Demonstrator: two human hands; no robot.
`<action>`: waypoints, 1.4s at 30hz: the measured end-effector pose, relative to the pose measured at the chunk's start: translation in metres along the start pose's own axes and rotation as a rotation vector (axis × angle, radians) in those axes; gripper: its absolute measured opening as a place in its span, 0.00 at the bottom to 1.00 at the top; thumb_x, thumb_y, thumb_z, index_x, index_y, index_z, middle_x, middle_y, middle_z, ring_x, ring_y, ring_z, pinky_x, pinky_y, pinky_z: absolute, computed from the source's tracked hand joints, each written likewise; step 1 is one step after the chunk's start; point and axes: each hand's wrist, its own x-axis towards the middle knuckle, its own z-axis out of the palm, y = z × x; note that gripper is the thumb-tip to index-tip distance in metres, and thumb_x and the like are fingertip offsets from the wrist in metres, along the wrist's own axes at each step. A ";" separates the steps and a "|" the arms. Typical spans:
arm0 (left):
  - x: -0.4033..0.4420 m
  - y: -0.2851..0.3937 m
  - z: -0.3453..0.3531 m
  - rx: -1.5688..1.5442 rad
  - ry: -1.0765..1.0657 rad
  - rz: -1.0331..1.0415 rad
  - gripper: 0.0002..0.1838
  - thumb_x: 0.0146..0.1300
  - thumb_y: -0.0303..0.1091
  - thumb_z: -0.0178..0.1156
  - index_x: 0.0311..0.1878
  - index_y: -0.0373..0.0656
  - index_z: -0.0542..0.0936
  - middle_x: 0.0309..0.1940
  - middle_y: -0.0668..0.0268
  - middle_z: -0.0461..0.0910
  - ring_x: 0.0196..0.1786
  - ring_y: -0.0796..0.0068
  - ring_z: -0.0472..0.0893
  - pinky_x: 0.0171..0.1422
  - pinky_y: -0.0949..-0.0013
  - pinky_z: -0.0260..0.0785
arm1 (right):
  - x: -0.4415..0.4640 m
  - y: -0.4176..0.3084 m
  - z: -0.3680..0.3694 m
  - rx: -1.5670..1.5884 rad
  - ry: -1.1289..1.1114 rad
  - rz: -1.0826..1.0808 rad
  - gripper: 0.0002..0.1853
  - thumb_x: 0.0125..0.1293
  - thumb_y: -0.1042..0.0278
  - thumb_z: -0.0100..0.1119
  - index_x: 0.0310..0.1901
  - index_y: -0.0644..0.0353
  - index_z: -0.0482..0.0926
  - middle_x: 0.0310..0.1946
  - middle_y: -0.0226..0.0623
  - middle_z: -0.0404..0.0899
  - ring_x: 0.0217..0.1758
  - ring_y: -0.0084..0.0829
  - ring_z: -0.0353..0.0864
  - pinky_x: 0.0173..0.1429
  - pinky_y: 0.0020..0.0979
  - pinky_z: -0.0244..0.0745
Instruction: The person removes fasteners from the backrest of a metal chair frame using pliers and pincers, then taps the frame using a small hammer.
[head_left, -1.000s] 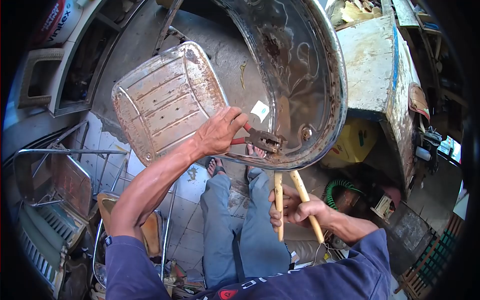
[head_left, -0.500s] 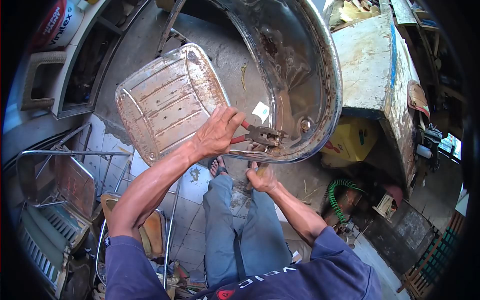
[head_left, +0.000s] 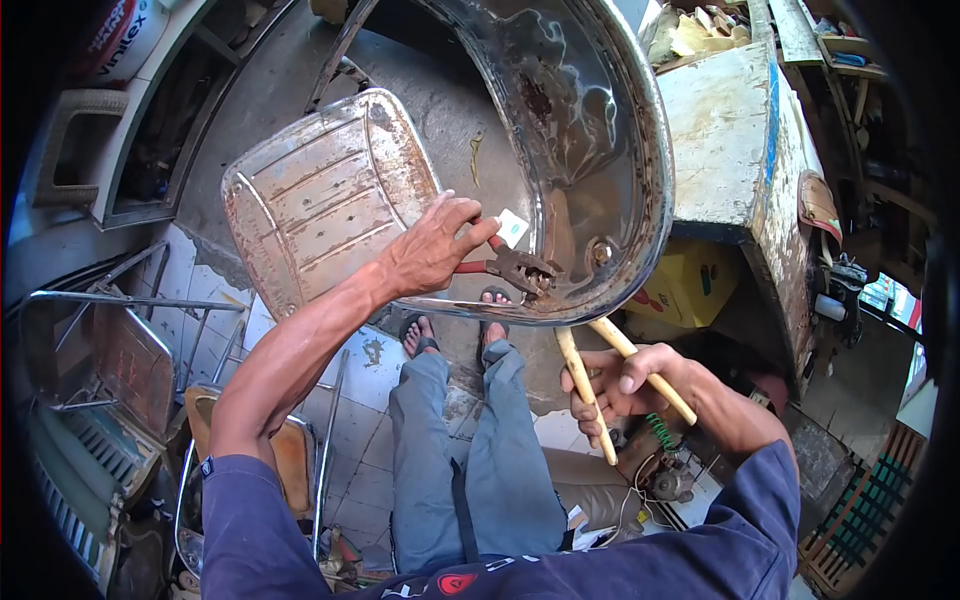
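Curved metal chair part (head_left: 575, 150), dark and glossy inside, rust-stained

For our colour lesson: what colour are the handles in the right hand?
Pale yellow handles, best seen in the head view.

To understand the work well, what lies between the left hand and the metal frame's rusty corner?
The red-handled pliers, held by the left hand, reach to that corner; the head view shows this.
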 end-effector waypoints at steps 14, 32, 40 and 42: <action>0.008 -0.009 0.014 0.017 0.128 0.105 0.43 0.53 0.33 0.74 0.72 0.47 0.65 0.59 0.54 0.68 0.62 0.48 0.73 0.71 0.42 0.65 | -0.003 -0.002 0.002 0.052 -0.027 0.025 0.40 0.47 0.63 0.63 0.66 0.64 0.67 0.43 0.47 0.74 0.51 0.45 0.78 0.64 0.56 0.75; -0.008 0.036 -0.020 -0.019 -0.066 -0.144 0.27 0.67 0.34 0.67 0.66 0.47 0.69 0.56 0.55 0.72 0.60 0.49 0.74 0.66 0.49 0.65 | 0.230 0.053 -0.113 -1.278 0.910 -1.406 0.23 0.56 0.75 0.59 0.55 0.69 0.76 0.41 0.38 0.77 0.50 0.36 0.78 0.59 0.38 0.74; -0.017 0.026 -0.014 0.062 -0.007 -0.114 0.42 0.68 0.35 0.68 0.82 0.53 0.58 0.61 0.53 0.69 0.65 0.50 0.71 0.70 0.46 0.61 | 0.074 0.060 -0.010 -0.344 0.213 -0.533 0.39 0.46 0.72 0.56 0.67 0.63 0.66 0.47 0.43 0.76 0.50 0.41 0.80 0.60 0.39 0.75; -0.011 0.024 -0.017 0.094 -0.008 -0.102 0.42 0.68 0.37 0.68 0.81 0.53 0.59 0.62 0.53 0.67 0.64 0.50 0.70 0.70 0.46 0.60 | 0.034 0.041 -0.005 -0.217 0.157 -0.297 0.40 0.44 0.70 0.57 0.66 0.66 0.67 0.46 0.46 0.76 0.51 0.43 0.82 0.62 0.42 0.78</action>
